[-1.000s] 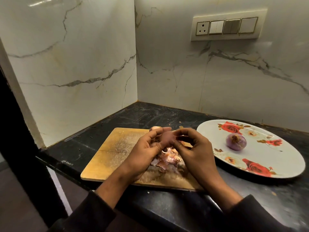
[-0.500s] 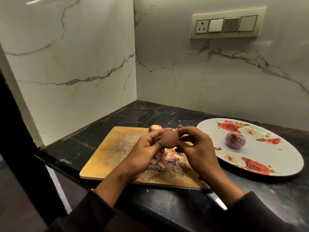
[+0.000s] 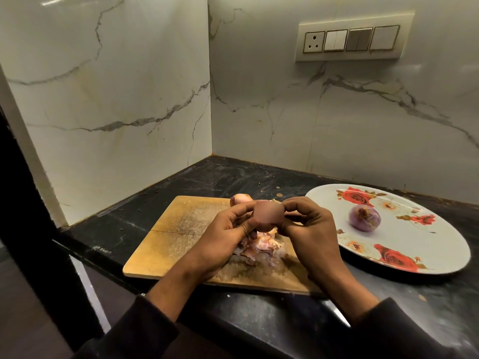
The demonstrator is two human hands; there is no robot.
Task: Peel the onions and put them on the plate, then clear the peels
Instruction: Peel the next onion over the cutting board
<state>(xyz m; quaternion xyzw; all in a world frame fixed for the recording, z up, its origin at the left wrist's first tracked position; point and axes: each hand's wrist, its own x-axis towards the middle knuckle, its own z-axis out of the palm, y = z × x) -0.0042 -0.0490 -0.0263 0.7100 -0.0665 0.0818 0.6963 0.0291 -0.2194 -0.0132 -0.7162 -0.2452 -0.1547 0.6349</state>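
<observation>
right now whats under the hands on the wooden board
A heap of pale pink onion peels lies on the wooden cutting board beneath the hands, left and right. The hands cover part of the heap, so its full spread cannot be seen.

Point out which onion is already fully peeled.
The glossy purple onion lying alone on the rose-patterned white plate. The onion in both hands and the one behind it on the wooden board keep their papery skin.
</observation>
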